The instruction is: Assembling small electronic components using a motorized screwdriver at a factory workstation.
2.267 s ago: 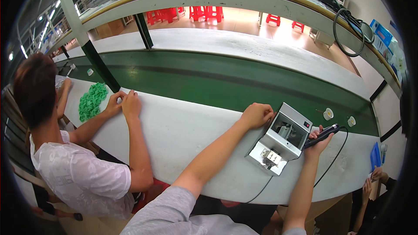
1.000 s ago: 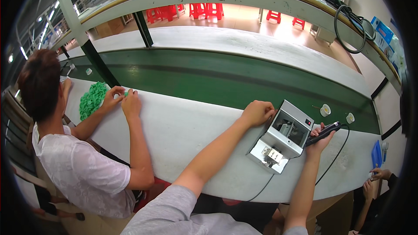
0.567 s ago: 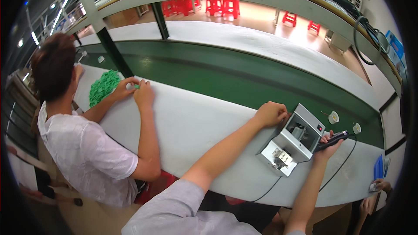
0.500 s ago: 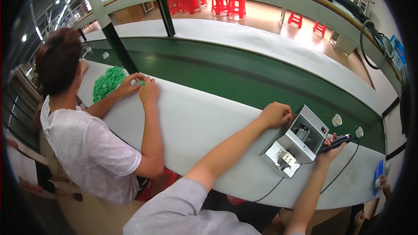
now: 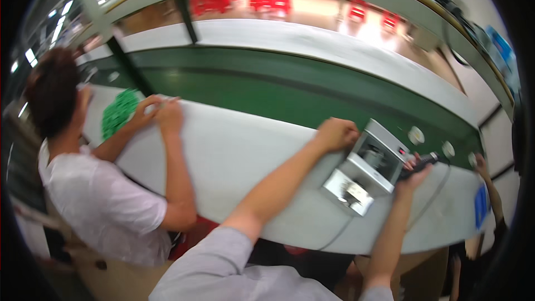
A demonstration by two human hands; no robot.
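Observation:
A silver metal box-shaped device [image 5: 380, 163] with a red switch stands tilted on the white worktop, its front compartment open with a pale block [image 5: 355, 191] in it. My left hand [image 5: 336, 135] is at its far left side, fingers curled in and close to the casing; whatever they pinch is hidden. To the right of the device my right hand [image 5: 413, 176] is wrapped round a black corded electric screwdriver [image 5: 422, 164], held close beside the casing. The picture is smeared by motion, so fine detail is lost.
At my left a co-worker [image 5: 100, 189] works with both hands beside a heap of green pieces [image 5: 118, 113]. Small white cups [image 5: 416, 135] stand on the green conveyor belt [image 5: 251, 86]. Another person's hand [image 5: 480, 161] is at the far right, above a blue tray [image 5: 480, 206].
The whole view has shifted, so the scene sits further left. At the far right another person's hand has moved up from the blue tray to a white cup. My hands keep their places on the device.

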